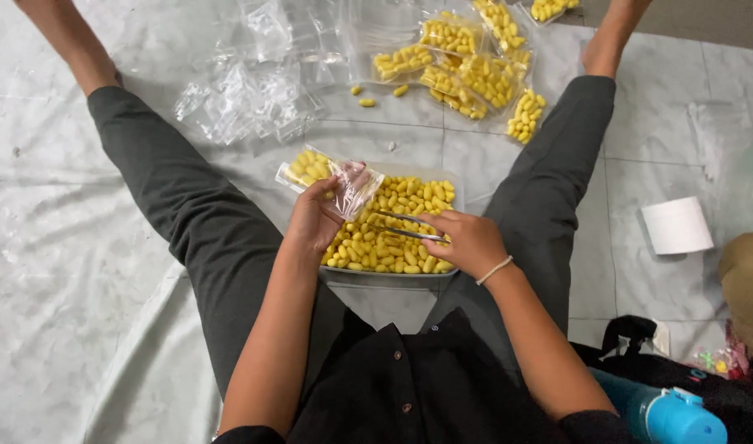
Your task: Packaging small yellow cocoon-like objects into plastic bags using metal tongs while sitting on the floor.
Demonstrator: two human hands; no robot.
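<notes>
I sit on the floor with my legs spread around a clear tray (pixel 390 276) full of small yellow oval pieces (pixel 397 247). My left hand (pixel 313 220) holds a small clear plastic bag (pixel 331 179) partly filled with yellow pieces, its mouth pointing right above the tray. My right hand (pixel 468 241) grips metal tweezers (pixel 403 226) whose tips point left toward the bag's opening. Whether the tips hold a piece I cannot tell.
Several filled clear bags (pixel 463 66) of yellow pieces lie on the floor beyond the tray, with loose pieces (pixel 367 102) nearby. A heap of empty clear bags (pixel 245 103) lies at upper left. A white tissue roll (pixel 677 225) and a black bag with a blue bottle (pixel 664 411) sit at right.
</notes>
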